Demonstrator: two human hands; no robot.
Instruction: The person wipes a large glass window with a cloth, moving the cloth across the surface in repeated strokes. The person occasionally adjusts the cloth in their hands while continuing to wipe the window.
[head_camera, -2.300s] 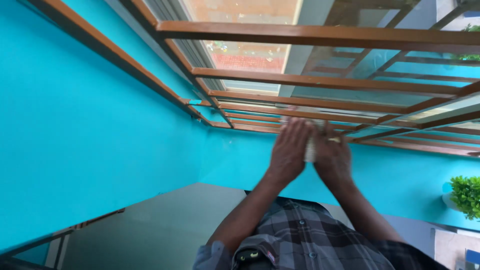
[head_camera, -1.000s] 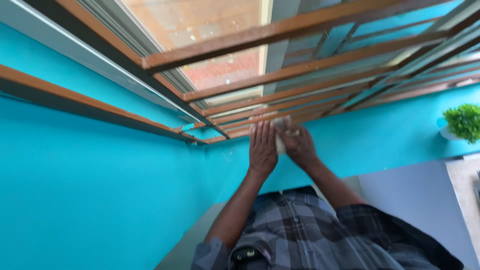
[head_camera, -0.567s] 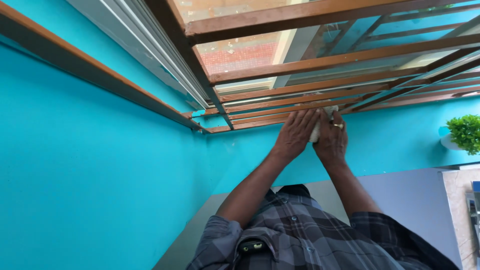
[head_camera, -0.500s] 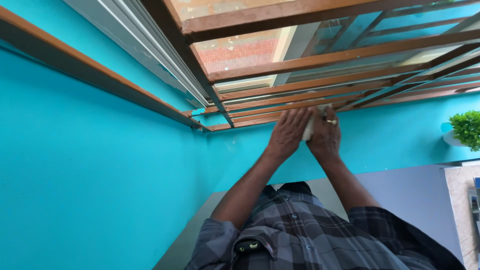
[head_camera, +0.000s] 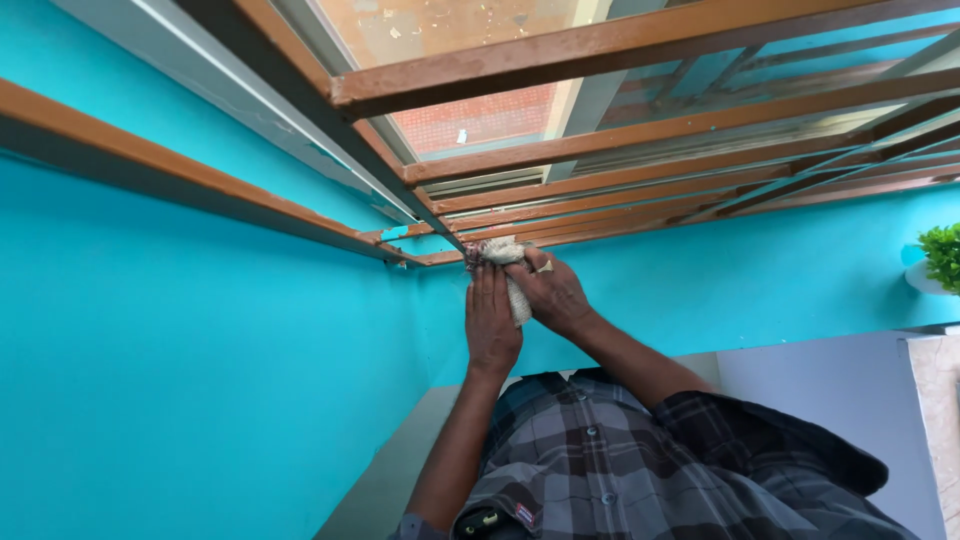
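Cloth (pale, bunched) is lying between our hands, pressed against the lowest brown window bar. Our right hand is gripping it with curled fingers, while our left hand is pressing flat beside it, fingers straight.

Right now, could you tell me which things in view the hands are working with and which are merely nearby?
In use:
left hand
right hand
whitish cloth
brown window grille

Merely nearby:
potted green plant
turquoise wall
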